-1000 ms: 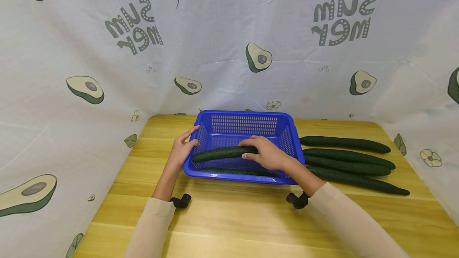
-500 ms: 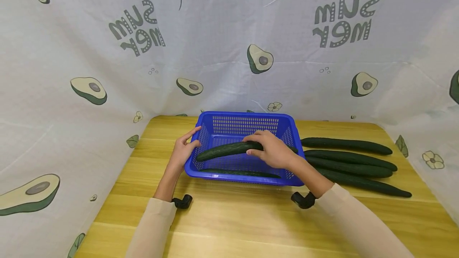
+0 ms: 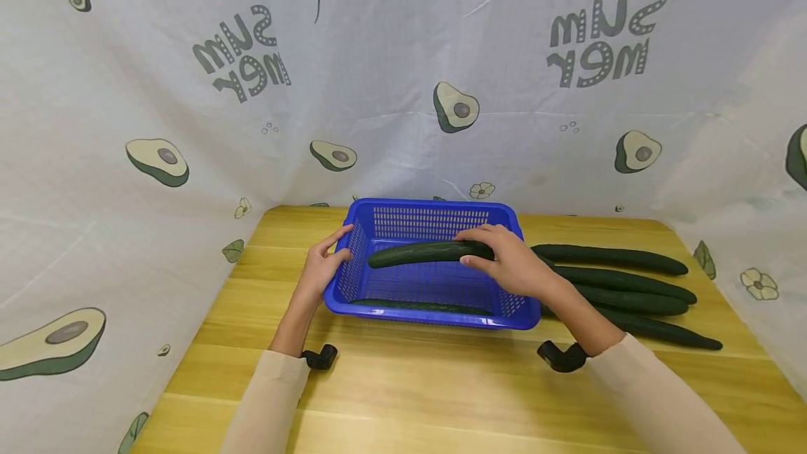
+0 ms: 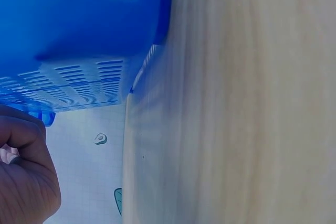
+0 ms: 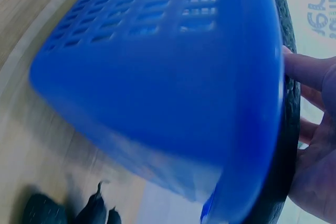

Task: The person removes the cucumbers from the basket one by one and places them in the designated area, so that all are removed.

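My right hand (image 3: pixel 513 265) grips a dark green cucumber (image 3: pixel 422 252) near its right part, above the blue plastic basket (image 3: pixel 435 202). In the right wrist view, this cucumber (image 5: pixel 287 145) runs along the basket's rim (image 5: pixel 262 77), with my fingers and thumb around it. A second cucumber (image 3: pixel 416 305) lies inside the basket along the front wall, partly hidden by the rim. On the left side, my left hand (image 3: pixel 319 268) holds the basket's rim, thumb toward the inside. Only part of that hand (image 4: pixel 26 171) shows in the left wrist view, beside the basket wall (image 4: pixel 79 19).
Several more cucumbers (image 3: pixel 621 256) lie side by side on the wooden table (image 3: pixel 403 384) to the right of the basket. A white curtain (image 3: pixel 378 76) with avocado prints hangs behind the table and along its sides.
My right hand has moved right, carrying the cucumber with it; its left tip has drawn away from the basket's left wall and sits slightly higher. My left hand stays at the rim.
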`<control>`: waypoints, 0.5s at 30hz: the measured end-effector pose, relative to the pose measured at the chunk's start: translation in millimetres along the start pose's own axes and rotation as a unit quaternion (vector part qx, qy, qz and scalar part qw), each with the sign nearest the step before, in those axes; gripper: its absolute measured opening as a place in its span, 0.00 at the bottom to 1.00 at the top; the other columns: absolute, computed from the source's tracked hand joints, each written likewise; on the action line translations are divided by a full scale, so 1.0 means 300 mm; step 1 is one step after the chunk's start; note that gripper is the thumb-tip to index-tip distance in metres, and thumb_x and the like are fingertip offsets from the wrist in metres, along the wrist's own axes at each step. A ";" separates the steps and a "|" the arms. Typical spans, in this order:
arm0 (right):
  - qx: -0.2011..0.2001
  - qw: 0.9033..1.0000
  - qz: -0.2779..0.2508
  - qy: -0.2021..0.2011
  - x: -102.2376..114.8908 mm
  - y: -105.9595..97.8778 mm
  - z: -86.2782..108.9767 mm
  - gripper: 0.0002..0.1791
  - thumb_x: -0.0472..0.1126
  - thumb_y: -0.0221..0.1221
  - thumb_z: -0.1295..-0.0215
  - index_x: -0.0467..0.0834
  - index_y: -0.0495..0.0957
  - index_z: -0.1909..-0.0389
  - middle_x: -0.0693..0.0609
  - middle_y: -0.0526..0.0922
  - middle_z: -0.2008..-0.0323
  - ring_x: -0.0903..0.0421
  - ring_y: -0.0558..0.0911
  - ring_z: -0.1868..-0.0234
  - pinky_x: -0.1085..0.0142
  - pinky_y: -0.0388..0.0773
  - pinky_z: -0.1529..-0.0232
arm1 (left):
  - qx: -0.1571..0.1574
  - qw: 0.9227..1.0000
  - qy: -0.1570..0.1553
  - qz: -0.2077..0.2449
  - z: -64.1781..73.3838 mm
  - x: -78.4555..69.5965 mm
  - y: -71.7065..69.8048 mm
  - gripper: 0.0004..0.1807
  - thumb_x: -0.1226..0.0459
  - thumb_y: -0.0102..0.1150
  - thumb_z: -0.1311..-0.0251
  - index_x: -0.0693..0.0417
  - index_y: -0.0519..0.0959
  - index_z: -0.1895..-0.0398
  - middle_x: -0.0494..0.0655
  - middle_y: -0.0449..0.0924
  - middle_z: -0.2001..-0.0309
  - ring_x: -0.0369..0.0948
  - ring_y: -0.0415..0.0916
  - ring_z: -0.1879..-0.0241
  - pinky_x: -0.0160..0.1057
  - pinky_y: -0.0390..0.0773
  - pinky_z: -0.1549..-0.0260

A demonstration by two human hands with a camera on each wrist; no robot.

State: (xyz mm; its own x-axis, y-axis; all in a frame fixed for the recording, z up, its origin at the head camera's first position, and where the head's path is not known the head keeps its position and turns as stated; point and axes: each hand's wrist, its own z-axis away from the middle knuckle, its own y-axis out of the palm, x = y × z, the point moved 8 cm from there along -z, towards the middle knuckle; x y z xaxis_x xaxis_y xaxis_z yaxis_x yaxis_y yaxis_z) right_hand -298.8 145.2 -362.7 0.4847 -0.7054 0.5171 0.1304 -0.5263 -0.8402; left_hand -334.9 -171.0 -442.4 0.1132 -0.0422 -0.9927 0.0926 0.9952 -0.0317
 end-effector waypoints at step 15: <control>-0.015 0.999 0.002 0.039 -0.144 -0.091 0.131 0.26 0.49 0.57 0.23 0.41 0.73 0.30 0.38 0.75 0.32 0.34 0.70 0.29 0.34 0.68 0.33 | -0.007 1.000 0.003 -0.008 0.009 -0.007 -0.002 0.35 0.70 0.56 0.36 0.41 0.71 0.25 0.67 0.75 0.34 0.57 0.85 0.57 0.48 0.88 0.62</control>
State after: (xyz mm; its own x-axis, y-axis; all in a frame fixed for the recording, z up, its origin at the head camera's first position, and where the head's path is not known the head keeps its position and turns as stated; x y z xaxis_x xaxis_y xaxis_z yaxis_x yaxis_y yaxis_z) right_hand -289.4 208.7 -368.6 0.4169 -0.7409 0.5266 0.1018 -0.5376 -0.8370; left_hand -332.5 -171.7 -440.0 0.1065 -0.0581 -0.9926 0.0810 0.9955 -0.0496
